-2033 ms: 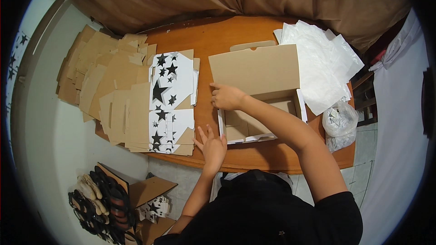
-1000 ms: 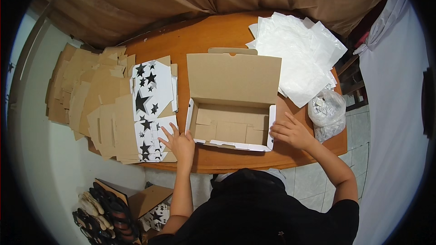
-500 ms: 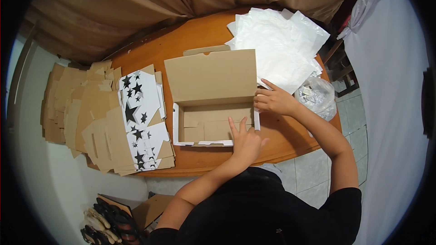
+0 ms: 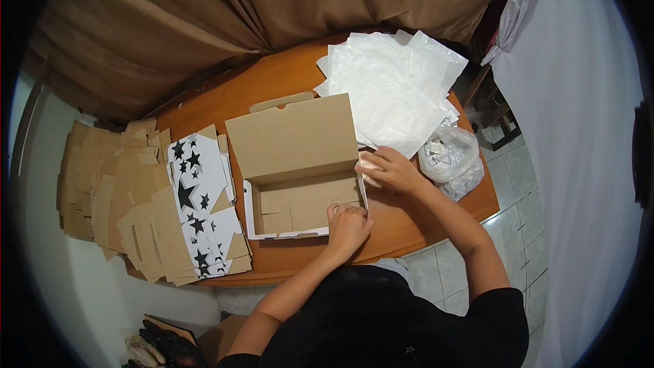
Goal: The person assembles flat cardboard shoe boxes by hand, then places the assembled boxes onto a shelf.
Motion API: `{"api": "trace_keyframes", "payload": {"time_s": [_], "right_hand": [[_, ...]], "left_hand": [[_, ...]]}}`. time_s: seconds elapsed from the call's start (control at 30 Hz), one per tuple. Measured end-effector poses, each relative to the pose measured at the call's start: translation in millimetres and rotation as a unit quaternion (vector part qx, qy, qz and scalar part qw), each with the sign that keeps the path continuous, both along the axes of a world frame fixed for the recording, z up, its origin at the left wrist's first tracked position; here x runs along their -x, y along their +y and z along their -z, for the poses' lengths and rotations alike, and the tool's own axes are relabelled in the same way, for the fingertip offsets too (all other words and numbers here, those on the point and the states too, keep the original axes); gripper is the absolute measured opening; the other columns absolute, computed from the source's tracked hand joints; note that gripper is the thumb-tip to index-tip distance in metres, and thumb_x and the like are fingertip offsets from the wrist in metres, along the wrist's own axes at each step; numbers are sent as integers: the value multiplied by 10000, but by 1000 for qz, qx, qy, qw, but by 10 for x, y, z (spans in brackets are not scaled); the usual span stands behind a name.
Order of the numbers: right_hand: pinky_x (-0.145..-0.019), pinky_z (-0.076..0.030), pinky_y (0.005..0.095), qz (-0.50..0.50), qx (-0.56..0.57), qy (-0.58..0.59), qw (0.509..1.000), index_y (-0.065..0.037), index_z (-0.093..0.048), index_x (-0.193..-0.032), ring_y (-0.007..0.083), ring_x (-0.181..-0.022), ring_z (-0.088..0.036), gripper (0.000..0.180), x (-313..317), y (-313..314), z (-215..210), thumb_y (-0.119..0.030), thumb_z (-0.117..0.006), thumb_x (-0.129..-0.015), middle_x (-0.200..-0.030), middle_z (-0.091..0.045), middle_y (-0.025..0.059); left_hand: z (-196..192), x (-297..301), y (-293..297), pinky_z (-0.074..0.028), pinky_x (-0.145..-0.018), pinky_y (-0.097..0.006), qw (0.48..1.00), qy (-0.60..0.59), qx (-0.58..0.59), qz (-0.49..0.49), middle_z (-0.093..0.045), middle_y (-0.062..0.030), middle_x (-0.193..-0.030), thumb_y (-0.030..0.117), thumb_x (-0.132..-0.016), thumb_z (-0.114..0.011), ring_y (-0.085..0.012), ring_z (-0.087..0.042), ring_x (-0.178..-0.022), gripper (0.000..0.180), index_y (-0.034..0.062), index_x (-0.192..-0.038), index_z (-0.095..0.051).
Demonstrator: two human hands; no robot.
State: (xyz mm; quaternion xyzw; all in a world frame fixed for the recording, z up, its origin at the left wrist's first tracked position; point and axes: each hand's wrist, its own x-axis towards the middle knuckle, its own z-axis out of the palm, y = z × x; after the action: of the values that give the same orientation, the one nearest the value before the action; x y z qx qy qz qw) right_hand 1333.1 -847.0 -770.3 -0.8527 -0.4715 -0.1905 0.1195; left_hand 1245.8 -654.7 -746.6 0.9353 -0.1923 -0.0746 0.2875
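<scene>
A cardboard box (image 4: 289,138) stands in front of me with its lid raised, brown inside and white along the outer walls. My left hand (image 4: 349,230) is closed over the front wall near its right corner, fingers curled to the inside. At the back of the right wall, beside the lid hinge, my right hand (image 4: 394,170) has its fingers bent around the box edge and a pale flap there. Its fingertips are partly blurred. Bare brown board shows on the floor of the box.
Flat cardboard blanks (image 4: 146,208) pile up at the left, next to white blanks with black stars (image 4: 194,163). White plastic bags (image 4: 385,78) lie at the back right of the wooden table (image 4: 225,99). A clear bag of small pieces (image 4: 446,153) sits near the right edge.
My left hand has gone from spread fingers over the box to a closed grip on its front right wall. My right hand stays at the right wall, its fingers more bent. The view has shifted.
</scene>
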Motion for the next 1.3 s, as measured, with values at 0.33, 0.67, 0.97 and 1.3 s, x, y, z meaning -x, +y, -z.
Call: {"api": "trace_keyframes", "payload": {"time_s": [0.33, 0.67, 0.97, 1.3], "right_hand": [[-991, -345, 485, 330, 24, 87, 940, -64, -622, -968, 253, -939, -546, 232, 102, -262, 260, -91, -549, -750, -939, -579, 81], [-870, -458, 418, 336, -132, -113, 926, -68, -620, -879, 286, -840, -555, 184, -104, -278, -1065, -31, -538, -719, -840, -560, 83], [-893, -444, 429, 359, -131, -252, 889, -77, -630, -857, 233, -804, -553, 158, -74, -391, -1836, -33, -548, -729, -834, -560, 48], [-923, -438, 450, 300, -195, -358, 863, -49, -637, -901, 228, -795, -590, 221, 212, -731, -2201, 58, -573, -718, -825, -585, 72]], "left_hand": [[-34, -228, 72, -283, -977, -512, 993, -109, -44, 1, -601, -109, -926, 297, -789, -623, -294, -519, -1008, 256, 57, -875, -644], [-490, -1086, -124, -303, -987, -471, 952, -300, 55, 33, -537, -130, -1132, 242, -791, -646, -314, -485, -1087, 419, 60, -1149, -526], [-809, -1913, -782, -409, -770, -396, 931, -328, 103, 122, -620, -76, -742, 133, -726, -680, -272, -604, -762, 137, 76, -780, -568], [-1724, -2263, 53, -412, -836, -368, 805, -589, 27, 70, -639, -10, -818, 74, -688, -669, -179, -595, -856, 155, 117, -829, -621]]}}
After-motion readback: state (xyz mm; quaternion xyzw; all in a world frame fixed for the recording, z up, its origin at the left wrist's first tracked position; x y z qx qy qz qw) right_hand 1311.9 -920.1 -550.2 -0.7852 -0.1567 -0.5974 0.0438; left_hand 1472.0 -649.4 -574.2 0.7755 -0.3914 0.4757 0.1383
